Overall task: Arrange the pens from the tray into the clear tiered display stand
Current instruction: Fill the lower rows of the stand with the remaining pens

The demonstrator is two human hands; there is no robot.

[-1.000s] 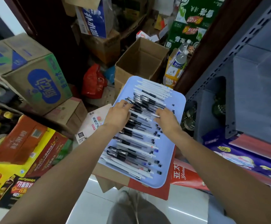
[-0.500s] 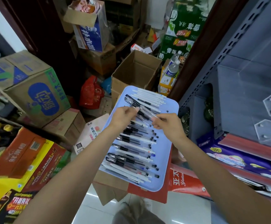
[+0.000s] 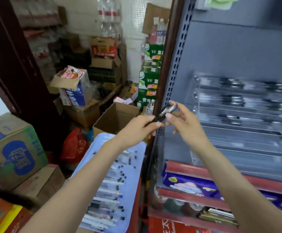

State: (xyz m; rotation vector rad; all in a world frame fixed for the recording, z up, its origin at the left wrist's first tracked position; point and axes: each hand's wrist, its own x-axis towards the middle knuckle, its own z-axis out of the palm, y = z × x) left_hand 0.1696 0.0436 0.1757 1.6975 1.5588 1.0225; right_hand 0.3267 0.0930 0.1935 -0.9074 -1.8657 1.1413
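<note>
A small bunch of black-capped clear pens (image 3: 166, 111) is held up in the air between both hands, left of the stand. My left hand (image 3: 137, 130) grips its lower end. My right hand (image 3: 184, 121) pinches the upper part between thumb and fingers. The clear tiered display stand (image 3: 248, 132) sits on the grey shelf to the right, blurred, with several dark pens in its upper tiers. The light blue tray (image 3: 135, 172) lies below my left forearm and holds several pens (image 3: 108, 190) in a row.
A perforated grey shelf upright (image 3: 172, 78) runs just behind the held pens. An open cardboard box (image 3: 115, 118) stands beyond the tray. Stacked cartons (image 3: 15, 152) crowd the left. Purple packets (image 3: 187, 184) lie on the red-edged shelf under the stand.
Both hands lifted a bunch of pens off the tray and carried it up and to the right toward the stand. The view swung up and right, bringing the stand into sight.
</note>
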